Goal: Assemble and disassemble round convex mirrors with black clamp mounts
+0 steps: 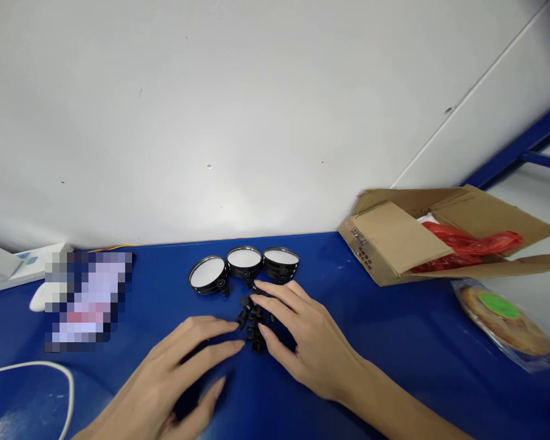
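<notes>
Small black plastic parts [255, 324] lie in a loose pile on the blue table [339, 391]. My left hand [174, 366] comes in from the left, fingers spread, its fingertips at the pile's left edge. On the pile's right side is my right hand [307, 336], fingers apart and fingertips at the parts. I cannot tell whether the fingertips press on any of them. Behind the pile stand three round mirrors with black rims and short stems: a left mirror [207, 272], a middle mirror [244, 258] and a right mirror [280, 258].
At the right, an open cardboard box [394, 235] holds a red plastic bag [476, 247]. A wrapped round item with a green label [499, 304] lies before it. On the left are a pixelated phone-like object [91, 299], a white mouse-shaped object [43, 297] and a white cable [68, 385].
</notes>
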A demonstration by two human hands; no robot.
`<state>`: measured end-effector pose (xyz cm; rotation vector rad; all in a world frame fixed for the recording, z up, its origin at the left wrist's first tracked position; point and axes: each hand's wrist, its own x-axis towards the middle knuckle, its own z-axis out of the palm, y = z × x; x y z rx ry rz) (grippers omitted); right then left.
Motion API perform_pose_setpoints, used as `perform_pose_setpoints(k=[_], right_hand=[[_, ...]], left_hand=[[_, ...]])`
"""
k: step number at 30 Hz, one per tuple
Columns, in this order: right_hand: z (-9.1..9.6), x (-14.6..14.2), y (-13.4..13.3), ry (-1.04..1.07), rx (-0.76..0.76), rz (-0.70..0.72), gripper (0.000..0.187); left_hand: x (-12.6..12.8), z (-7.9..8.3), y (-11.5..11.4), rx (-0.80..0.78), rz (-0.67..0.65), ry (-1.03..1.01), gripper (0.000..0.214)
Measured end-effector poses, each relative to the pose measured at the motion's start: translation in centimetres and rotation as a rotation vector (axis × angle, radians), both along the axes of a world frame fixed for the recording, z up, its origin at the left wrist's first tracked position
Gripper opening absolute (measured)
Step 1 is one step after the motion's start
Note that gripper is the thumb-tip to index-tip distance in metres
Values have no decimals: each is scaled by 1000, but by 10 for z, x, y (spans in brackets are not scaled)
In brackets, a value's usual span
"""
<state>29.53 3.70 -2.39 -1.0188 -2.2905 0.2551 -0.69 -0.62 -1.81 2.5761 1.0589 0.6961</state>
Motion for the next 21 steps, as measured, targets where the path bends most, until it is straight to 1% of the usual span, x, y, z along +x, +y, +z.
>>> perform_pose_setpoints(k=[2, 5, 7, 10, 13, 17, 21], right_hand=[[-1, 1, 1, -35, 4, -7, 38], [-2, 0, 2, -61, 47, -3, 35], [-2, -1, 3, -60, 90, -12, 30], [-3, -2, 4, -36, 124, -57, 24], [-3, -1, 5, -8, 134, -84, 24], [-4, -1, 4, -7, 117, -21, 30], [-5, 0, 3, -85, 67, 54, 41]], left_hand=[[0, 2, -2, 66, -51, 97, 57], [4, 6, -4, 140, -143, 212, 59], [8, 6, -4, 153, -210, 272, 61], [11, 2, -3, 139, -271, 342, 75], [10, -4, -3, 146, -255, 341, 80], [8, -7, -4, 209, -166, 299, 67], [7, -6, -4, 288, -91, 293, 59]])
